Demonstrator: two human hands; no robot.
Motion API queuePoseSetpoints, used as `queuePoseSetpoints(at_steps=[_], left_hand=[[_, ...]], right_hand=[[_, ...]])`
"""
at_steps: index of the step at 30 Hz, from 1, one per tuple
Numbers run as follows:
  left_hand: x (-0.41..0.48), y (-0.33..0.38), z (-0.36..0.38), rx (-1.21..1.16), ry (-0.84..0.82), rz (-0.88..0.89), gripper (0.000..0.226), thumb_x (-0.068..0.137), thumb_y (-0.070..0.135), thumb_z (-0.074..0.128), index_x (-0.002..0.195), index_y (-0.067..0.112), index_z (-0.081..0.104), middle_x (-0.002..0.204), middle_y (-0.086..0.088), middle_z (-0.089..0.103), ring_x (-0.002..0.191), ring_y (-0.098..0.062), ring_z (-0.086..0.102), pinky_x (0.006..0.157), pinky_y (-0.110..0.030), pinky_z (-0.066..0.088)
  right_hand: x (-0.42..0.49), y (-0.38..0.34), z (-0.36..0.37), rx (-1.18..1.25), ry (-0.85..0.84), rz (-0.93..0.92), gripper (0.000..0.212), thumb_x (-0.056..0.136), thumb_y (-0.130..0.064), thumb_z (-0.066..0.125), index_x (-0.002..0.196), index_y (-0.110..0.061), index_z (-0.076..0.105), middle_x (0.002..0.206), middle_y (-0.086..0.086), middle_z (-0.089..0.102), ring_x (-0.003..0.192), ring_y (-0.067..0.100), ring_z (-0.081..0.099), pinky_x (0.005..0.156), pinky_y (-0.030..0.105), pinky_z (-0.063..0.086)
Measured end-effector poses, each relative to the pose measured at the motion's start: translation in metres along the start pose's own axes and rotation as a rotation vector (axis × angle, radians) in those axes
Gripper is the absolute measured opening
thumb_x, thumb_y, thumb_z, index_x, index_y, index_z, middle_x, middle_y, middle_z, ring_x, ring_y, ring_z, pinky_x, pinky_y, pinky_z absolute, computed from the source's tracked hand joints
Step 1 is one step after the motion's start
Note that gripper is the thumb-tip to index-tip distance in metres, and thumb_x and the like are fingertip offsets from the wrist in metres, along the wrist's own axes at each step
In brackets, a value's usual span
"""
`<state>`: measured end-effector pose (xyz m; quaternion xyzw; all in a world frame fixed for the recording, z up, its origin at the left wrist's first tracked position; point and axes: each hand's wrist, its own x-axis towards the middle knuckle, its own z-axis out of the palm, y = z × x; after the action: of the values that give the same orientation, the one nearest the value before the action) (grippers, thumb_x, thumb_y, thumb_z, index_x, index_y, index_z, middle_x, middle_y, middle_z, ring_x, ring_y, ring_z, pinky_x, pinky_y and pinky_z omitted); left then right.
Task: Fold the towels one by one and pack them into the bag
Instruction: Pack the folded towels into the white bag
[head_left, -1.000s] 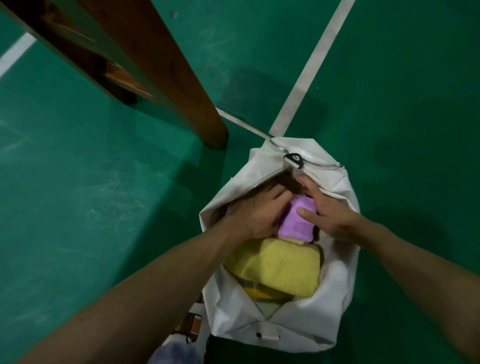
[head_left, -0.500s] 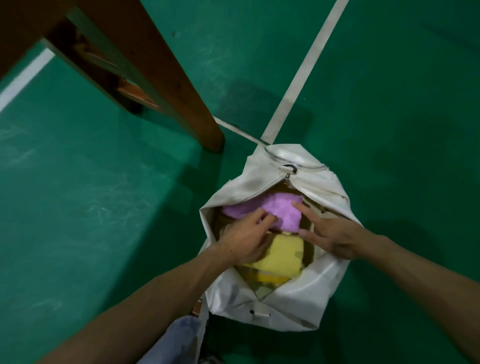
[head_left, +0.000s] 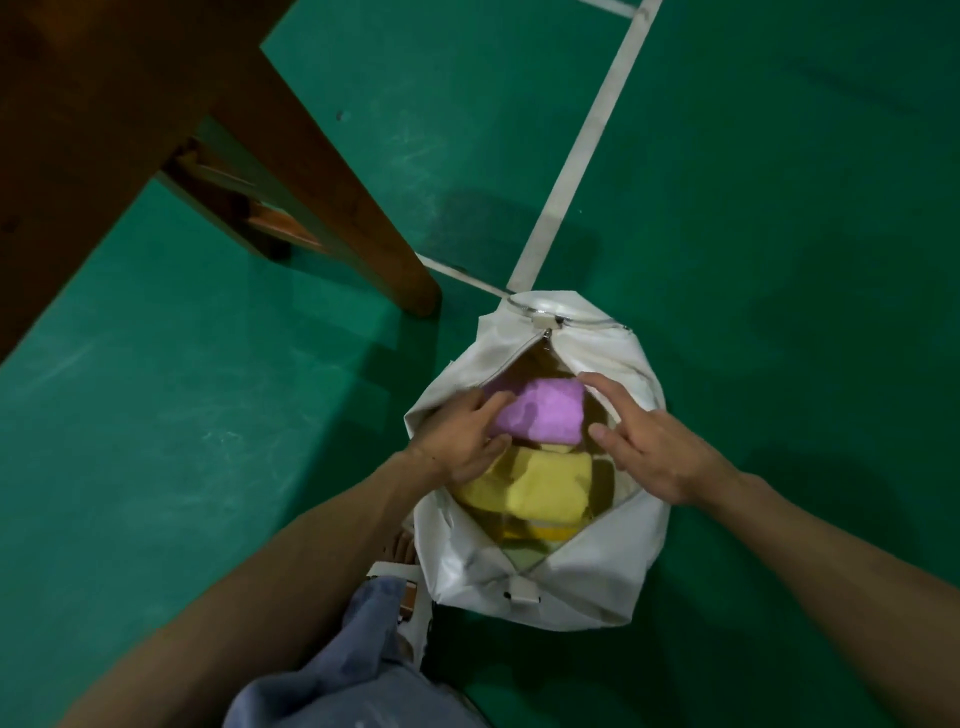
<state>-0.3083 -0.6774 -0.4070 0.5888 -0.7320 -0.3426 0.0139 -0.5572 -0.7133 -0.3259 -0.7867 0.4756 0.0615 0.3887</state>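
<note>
A white zip bag stands unzipped on the green floor. Inside it lies a folded purple towel at the far end, and a folded yellow towel sits nearer to me, over other yellowish cloth. My left hand reaches into the bag's left side, fingers touching the purple towel's left edge. My right hand hovers over the bag's right rim with fingers spread and relaxed, just right of the purple towel, holding nothing.
A brown wooden table leg slants down to the floor left of the bag. White court lines cross the green floor behind the bag. My knee in blue jeans and a sandalled foot sit beside the bag's near left.
The purple towel has settled deeper at the bag's far end. My right hand has lifted off it and spread. The view has pulled back.
</note>
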Motion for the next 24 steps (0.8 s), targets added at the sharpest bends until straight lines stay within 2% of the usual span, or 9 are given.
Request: queuePoseSetpoints(at_steps=[3, 5, 7, 9, 13, 16, 20, 21, 24], left_hand=[[0.008, 0.004, 0.003, -0.009, -0.123, 0.096, 0.056, 0.096, 0.041, 0.045, 0.147, 0.023, 0.03, 0.131, -0.014, 0.044, 0.117, -0.032, 0.046, 0.096, -0.039, 0.042], [0.013, 0.001, 0.007, 0.068, -0.067, 0.123, 0.052, 0.096, 0.043, 0.041, 0.144, 0.024, 0.03, 0.127, -0.012, 0.044, 0.111, -0.032, 0.047, 0.091, -0.042, 0.045], [0.011, 0.002, 0.006, 0.017, -0.037, 0.093, 0.052, 0.095, 0.045, 0.039, 0.141, 0.024, 0.031, 0.127, -0.011, 0.046, 0.107, -0.032, 0.052, 0.086, -0.042, 0.048], [0.002, 0.004, 0.004, -0.1, -0.125, 0.129, 0.049, 0.097, 0.039, 0.042, 0.141, 0.021, 0.03, 0.123, -0.014, 0.055, 0.101, -0.033, 0.058, 0.081, -0.038, 0.049], [-0.021, 0.002, 0.001, -0.074, -0.205, 0.193, 0.049, 0.1, 0.035, 0.043, 0.144, 0.017, 0.031, 0.105, -0.02, 0.065, 0.094, -0.035, 0.06, 0.072, -0.032, 0.04], [-0.03, 0.001, 0.003, -0.043, -0.243, 0.205, 0.056, 0.099, 0.041, 0.038, 0.148, 0.016, 0.03, 0.103, -0.021, 0.066, 0.095, -0.036, 0.06, 0.077, -0.035, 0.043], [-0.037, 0.006, 0.008, -0.036, -0.352, 0.21, 0.07, 0.09, 0.056, 0.024, 0.153, 0.027, 0.015, 0.075, -0.008, 0.058, 0.082, -0.033, 0.059, 0.076, -0.037, 0.046], [-0.039, 0.005, 0.011, -0.032, -0.375, 0.218, 0.07, 0.089, 0.058, 0.022, 0.153, 0.031, 0.01, 0.076, -0.009, 0.061, 0.082, -0.032, 0.06, 0.078, -0.037, 0.047], [-0.043, 0.006, 0.017, 0.014, -0.484, 0.183, 0.062, 0.096, 0.061, 0.02, 0.15, 0.044, -0.005, 0.098, -0.017, 0.068, 0.092, -0.033, 0.061, 0.086, -0.038, 0.047]], right_hand=[[0.003, 0.001, 0.002, -0.075, 0.009, -0.01, 0.058, 0.097, -0.056, 0.028, 0.149, -0.046, 0.006, 0.07, -0.004, 0.061, 0.065, 0.017, 0.059, 0.068, 0.032, 0.042], [0.007, 0.005, 0.003, -0.08, 0.021, -0.034, 0.059, 0.094, -0.06, 0.026, 0.148, -0.047, 0.006, 0.071, 0.0, 0.065, 0.063, 0.016, 0.06, 0.065, 0.031, 0.042], [0.009, 0.01, 0.005, -0.053, 0.041, -0.064, 0.056, 0.095, -0.063, 0.023, 0.146, -0.05, 0.006, 0.074, 0.0, 0.068, 0.065, 0.017, 0.062, 0.066, 0.031, 0.044], [0.01, 0.012, 0.01, -0.041, 0.07, -0.089, 0.055, 0.095, -0.067, 0.021, 0.145, -0.051, 0.006, 0.08, -0.003, 0.07, 0.071, 0.017, 0.063, 0.069, 0.032, 0.045], [0.012, 0.013, 0.023, -0.068, 0.093, -0.12, 0.065, 0.087, -0.077, 0.012, 0.146, -0.049, 0.008, 0.083, -0.005, 0.068, 0.074, 0.019, 0.063, 0.072, 0.034, 0.049], [0.011, 0.015, 0.033, -0.086, 0.076, -0.107, 0.066, 0.085, -0.081, 0.007, 0.144, -0.054, 0.005, 0.082, 0.001, 0.067, 0.076, 0.027, 0.063, 0.075, 0.039, 0.049], [0.004, 0.008, 0.042, -0.111, 0.071, -0.121, 0.062, 0.089, -0.073, 0.011, 0.146, -0.051, 0.008, 0.081, -0.006, 0.068, 0.075, 0.025, 0.063, 0.074, 0.04, 0.05], [0.001, 0.007, 0.044, -0.135, 0.069, -0.126, 0.063, 0.089, -0.073, 0.009, 0.146, -0.049, 0.008, 0.079, -0.006, 0.067, 0.072, 0.023, 0.062, 0.073, 0.04, 0.05], [-0.002, 0.007, 0.051, -0.235, 0.094, -0.152, 0.066, 0.091, -0.074, 0.003, 0.15, -0.046, 0.007, 0.07, -0.003, 0.065, 0.063, 0.021, 0.06, 0.066, 0.041, 0.052]])
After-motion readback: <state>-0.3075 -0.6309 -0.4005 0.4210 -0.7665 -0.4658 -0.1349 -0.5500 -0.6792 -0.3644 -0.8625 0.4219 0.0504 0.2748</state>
